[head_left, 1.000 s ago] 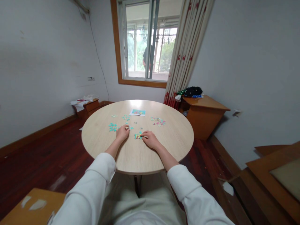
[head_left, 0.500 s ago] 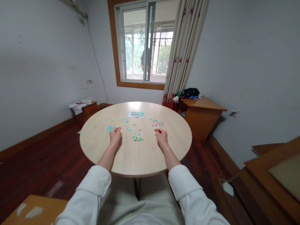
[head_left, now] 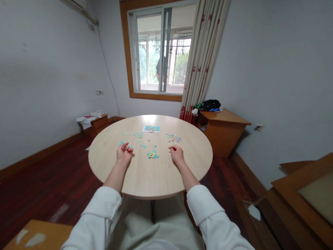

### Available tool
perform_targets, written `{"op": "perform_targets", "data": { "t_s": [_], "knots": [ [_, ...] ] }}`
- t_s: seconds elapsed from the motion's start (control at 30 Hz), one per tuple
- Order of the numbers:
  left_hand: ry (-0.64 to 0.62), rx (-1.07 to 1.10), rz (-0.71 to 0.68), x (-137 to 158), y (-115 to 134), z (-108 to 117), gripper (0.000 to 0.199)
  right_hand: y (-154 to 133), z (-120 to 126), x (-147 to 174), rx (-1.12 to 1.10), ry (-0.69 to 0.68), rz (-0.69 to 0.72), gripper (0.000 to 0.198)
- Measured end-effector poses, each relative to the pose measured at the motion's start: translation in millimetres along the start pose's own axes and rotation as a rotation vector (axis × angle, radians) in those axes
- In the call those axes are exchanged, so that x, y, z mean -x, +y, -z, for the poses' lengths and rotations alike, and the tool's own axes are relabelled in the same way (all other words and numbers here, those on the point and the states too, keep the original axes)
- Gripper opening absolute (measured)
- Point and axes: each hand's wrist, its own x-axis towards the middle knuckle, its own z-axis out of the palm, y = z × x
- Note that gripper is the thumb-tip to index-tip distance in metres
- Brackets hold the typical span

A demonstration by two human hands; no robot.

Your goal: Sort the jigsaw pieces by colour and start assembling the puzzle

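Note:
My left hand (head_left: 124, 152) is turned partly palm up at the left of the round table (head_left: 104, 163), fingers loosely curled and apart, with nothing visible in it. Teal jigsaw pieces (head_left: 121, 143) lie just beyond it, partly hidden by its fingers. Between my hands sits a joined cluster of jigsaw pieces (head_left: 153, 155) with a yellow cartoon face. My right hand (head_left: 177, 153) is to the right of that cluster, its fingers pinched together; whatever they hold, if anything, is too small to make out. A pile of pink and pale pieces (head_left: 173, 138) lies beyond it.
A picture sheet (head_left: 151, 129) lies toward the table's far side. Loose pieces (head_left: 138, 134) are scattered in front of it. A wooden cabinet (head_left: 223, 128) with cloths on top stands at the right, by the curtain (head_left: 204, 55). Beyond the window, a person (head_left: 160, 69) is partly visible.
My left hand has rolled palm up, shifted slightly left, and its fingers have loosened. My right hand has moved slightly left and nearer to me, still pinched.

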Motion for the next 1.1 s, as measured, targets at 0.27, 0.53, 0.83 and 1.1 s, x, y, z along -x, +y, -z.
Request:
{"op": "perform_targets", "data": {
  "t_s": [0.27, 0.53, 0.83, 1.1],
  "knots": [
    [0.004, 0.042, 0.025, 2.8, 1.9, 0.7, 0.010, -11.2, -7.9, 8.8, 0.163, -0.225, 0.302, 0.025],
    [-0.004, 0.029, 0.014, 3.5, 1.5, 0.7, 0.011, -26.4, -26.5, 2.2, 0.441, -0.547, 0.506, 0.042],
    [-0.020, 0.013, 0.006, 2.6, 0.2, 1.6, 0.008, -20.4, -29.9, -2.3, 0.377, -0.402, 0.445, 0.026],
    [-0.034, -0.035, -0.008, 3.7, -0.1, 0.0, 0.007, -14.1, -27.8, -5.5, 0.333, -0.294, 0.384, 0.021]
  ]
}}
